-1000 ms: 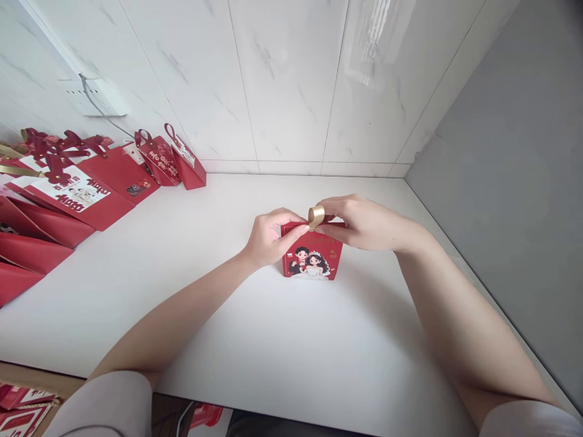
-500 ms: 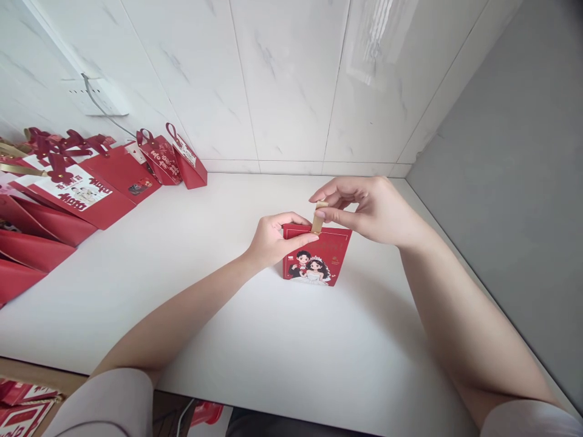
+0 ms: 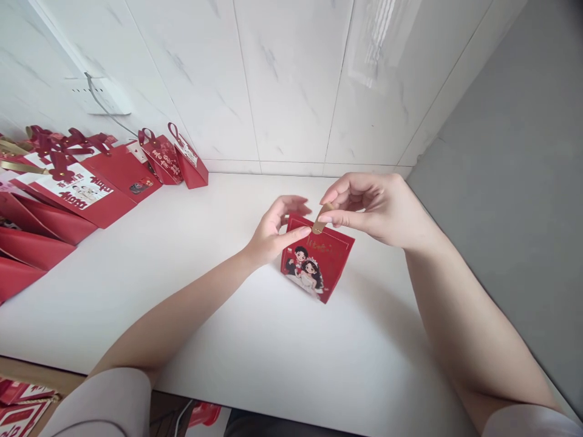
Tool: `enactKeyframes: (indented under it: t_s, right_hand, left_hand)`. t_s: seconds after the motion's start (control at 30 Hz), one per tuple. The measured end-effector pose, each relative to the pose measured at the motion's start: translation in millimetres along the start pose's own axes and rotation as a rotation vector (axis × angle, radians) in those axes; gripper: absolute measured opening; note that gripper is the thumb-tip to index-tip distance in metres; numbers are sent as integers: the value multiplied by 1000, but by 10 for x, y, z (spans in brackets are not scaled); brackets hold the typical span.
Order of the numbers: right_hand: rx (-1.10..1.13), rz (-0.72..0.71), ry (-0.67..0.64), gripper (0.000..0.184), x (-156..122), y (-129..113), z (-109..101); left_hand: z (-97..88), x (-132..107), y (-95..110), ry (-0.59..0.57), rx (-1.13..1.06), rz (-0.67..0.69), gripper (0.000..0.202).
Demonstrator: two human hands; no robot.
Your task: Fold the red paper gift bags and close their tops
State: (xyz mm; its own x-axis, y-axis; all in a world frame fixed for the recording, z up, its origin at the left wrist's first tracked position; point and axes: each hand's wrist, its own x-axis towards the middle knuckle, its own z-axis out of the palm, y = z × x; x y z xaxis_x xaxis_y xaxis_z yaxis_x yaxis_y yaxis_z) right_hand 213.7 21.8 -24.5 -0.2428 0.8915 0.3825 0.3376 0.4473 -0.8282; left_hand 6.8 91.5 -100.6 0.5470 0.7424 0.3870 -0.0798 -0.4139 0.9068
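A small red gift box with a cartoon bride and groom on its front hangs tilted just over the white tabletop. A gold ribbon loop rises from its top edge. My right hand pinches this ribbon between thumb and fingers. At the box's upper left corner is my left hand, its thumb along the front face near the ribbon's base. The other left fingers are raised apart behind the top edge, slightly blurred, and do not grip the box.
Several red gift boxes with ribbon loops stand at the left of the white table. Behind is a marble-patterned tile wall with a socket and grey cable. A grey panel borders the right. More red packaging lies below the table's front left.
The gift box has tilted, its lower end swinging toward me. My left fingers have loosened and lifted from its top. My right hand, still pinching the ribbon, has shifted slightly right.
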Motion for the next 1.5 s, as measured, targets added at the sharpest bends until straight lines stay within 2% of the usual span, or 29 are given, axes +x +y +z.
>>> enactKeyframes:
  t_s: [0.07, 0.1, 0.17, 0.23, 0.3, 0.33, 0.43, 0.5, 0.63, 0.87, 0.97, 1.17, 1.33, 1.5]
  right_hand:
    - [-51, 9, 34, 35, -8, -27, 0]
    - [-84, 17, 44, 36, -9, -38, 10]
    - [-145, 24, 52, 37, -4, -53, 41]
    - [-227, 18, 71, 36, 7, -61, 66]
    - [-327, 9, 95, 33, 16, -64, 65]
    - [-369, 0, 100, 31, 19, -64, 52]
    - [-410, -76, 48, 22, 21, -59, -12]
    - [-403, -157, -55, 19, 18, -53, -57]
    - [-449, -221, -247, 21, 3, -40, -145]
    - [-562, -3, -347, 18, -62, -7, -395]
    - [-554, 34, -421, 18, -89, 2, -466]
    - [-543, 72, -405, 10, -85, -14, -448]
    - [-594, 47, -361, 12, -66, -7, -421]
    - [-598, 109, -331, 9, -72, 14, -418]
  left_hand:
    - [9, -5, 37, 103, 114, 75, 48]
    - [20, -16, 69, 110, 156, 98, 47]
    - [51, -51, 150, 33, 186, 146, 54]
    - [94, -92, 230, -73, 196, 203, 74]
    - [141, -125, 281, -114, 227, 199, 81]
    - [161, -135, 288, -109, 242, 169, 74]
    - [183, -134, 237, -65, 220, 49, 32]
    - [163, -113, 164, -43, 150, -26, 22]
    - [101, -63, 35, -17, 12, -155, 27]
    - [75, -39, -38, 20, -100, -248, 32]
    - [71, -44, -56, 14, -132, -254, 31]
    - [74, -47, -85, -9, -144, -265, 33]
    - [75, -52, -116, -26, -140, -261, 33]
    - [73, -53, -134, -20, -148, -260, 35]
